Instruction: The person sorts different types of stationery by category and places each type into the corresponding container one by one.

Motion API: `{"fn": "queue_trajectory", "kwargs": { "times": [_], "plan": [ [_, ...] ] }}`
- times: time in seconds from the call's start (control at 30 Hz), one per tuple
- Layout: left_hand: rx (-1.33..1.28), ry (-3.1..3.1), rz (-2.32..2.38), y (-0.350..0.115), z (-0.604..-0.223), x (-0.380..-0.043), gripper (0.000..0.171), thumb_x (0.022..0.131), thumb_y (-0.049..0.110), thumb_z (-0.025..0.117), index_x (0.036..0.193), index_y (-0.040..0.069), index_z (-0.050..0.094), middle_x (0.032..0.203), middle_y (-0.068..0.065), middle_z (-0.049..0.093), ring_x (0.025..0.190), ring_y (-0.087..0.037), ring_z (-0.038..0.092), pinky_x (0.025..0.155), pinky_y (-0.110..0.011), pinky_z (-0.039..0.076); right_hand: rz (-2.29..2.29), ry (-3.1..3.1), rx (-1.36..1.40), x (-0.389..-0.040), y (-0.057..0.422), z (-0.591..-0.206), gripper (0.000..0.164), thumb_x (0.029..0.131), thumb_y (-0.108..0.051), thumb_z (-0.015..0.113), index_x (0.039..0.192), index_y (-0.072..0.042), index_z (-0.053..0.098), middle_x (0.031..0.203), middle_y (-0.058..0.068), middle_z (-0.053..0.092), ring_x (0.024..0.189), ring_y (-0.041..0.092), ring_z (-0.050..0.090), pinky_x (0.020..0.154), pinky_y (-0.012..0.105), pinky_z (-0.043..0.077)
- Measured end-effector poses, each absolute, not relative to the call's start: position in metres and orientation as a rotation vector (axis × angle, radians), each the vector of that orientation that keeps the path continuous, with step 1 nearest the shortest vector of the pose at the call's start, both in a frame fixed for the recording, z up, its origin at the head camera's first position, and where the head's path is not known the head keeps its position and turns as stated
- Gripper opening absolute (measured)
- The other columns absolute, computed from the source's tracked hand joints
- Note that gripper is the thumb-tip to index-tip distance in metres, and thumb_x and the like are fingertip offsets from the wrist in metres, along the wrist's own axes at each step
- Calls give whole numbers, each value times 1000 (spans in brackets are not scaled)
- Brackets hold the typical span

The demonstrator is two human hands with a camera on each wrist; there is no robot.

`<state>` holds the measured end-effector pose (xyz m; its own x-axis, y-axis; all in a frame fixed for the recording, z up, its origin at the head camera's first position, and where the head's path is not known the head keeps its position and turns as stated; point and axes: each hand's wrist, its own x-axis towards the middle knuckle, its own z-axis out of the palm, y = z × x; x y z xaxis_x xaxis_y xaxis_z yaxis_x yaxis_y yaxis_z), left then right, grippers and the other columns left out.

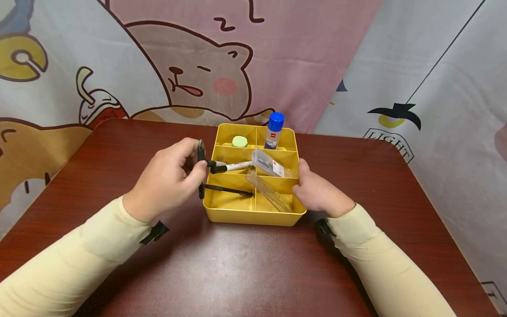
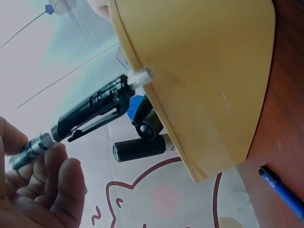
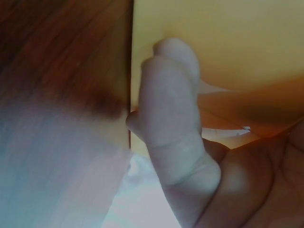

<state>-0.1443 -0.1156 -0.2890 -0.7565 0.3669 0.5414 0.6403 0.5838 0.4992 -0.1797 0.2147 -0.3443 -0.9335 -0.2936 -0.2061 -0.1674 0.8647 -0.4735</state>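
Observation:
My left hand (image 1: 164,178) pinches a black pen (image 2: 95,107) by one end between thumb and fingers. The pen, with a clip and a clear tip, stands just off the left wall of a yellow divided organizer (image 1: 253,216). At the opposite side, my right hand (image 1: 322,189) grips the organizer's right wall, fingers (image 3: 168,109) against the outside. A white marker with a black cap (image 1: 233,167) leans out over the left rim, beside another black cap end. In the front compartments lie a second black pen (image 1: 227,189) and a clear ruler (image 1: 269,191).
A blue-capped glue stick (image 1: 274,130) stands in the back right compartment, a pale green small object (image 1: 239,141) in the back left. A clear plastic case (image 1: 269,164) tilts in the middle right. A blue pen (image 2: 285,192) lies on the brown table (image 1: 237,273) left of the organizer.

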Motion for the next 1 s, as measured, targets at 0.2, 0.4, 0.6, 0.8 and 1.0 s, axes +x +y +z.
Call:
{"fn": "queue_trajectory", "kwargs": {
  "times": [0.2, 0.4, 0.6, 0.8, 1.0],
  "plan": [
    [-796, -2401, -1018, -115, -285, -141, 10, 85, 11, 55, 90, 16, 49, 70, 9, 50, 58, -3, 45, 46, -25, 40, -662, 2757, -343, -180, 214, -344, 63, 86, -13, 46, 136, -2, 10, 107, 23, 57, 84, 24, 57, 86, 46, 45],
    [-805, -2360, -1076, -114, -282, -140, 10, 85, 10, 55, 92, 15, 51, 71, 7, 51, 58, -3, 46, 45, -24, 40, -657, 2758, -335, -180, 215, -344, 63, 86, -13, 45, 137, -2, 10, 108, 23, 57, 84, 24, 57, 85, 46, 45],
    [-822, -2344, -1073, -112, -283, -140, 10, 84, 10, 55, 91, 14, 50, 72, 7, 50, 59, -4, 45, 45, -24, 39, -654, 2754, -335, -180, 214, -343, 64, 86, -13, 45, 138, -2, 9, 108, 23, 56, 84, 24, 56, 85, 46, 45],
    [-833, -2339, -1048, -111, -285, -140, 8, 85, 11, 56, 89, 14, 49, 73, 6, 48, 62, -5, 46, 47, -25, 39, -649, 2750, -322, -180, 214, -343, 62, 87, -13, 45, 137, -2, 9, 110, 22, 56, 84, 24, 57, 86, 45, 46],
    [-849, -2341, -1029, -108, -289, -141, 8, 85, 12, 56, 89, 14, 50, 73, 7, 48, 64, -5, 46, 50, -26, 42, -668, 2747, -322, -180, 215, -343, 62, 87, -13, 45, 137, -2, 10, 111, 22, 55, 85, 24, 57, 87, 46, 45]
  ]
}}
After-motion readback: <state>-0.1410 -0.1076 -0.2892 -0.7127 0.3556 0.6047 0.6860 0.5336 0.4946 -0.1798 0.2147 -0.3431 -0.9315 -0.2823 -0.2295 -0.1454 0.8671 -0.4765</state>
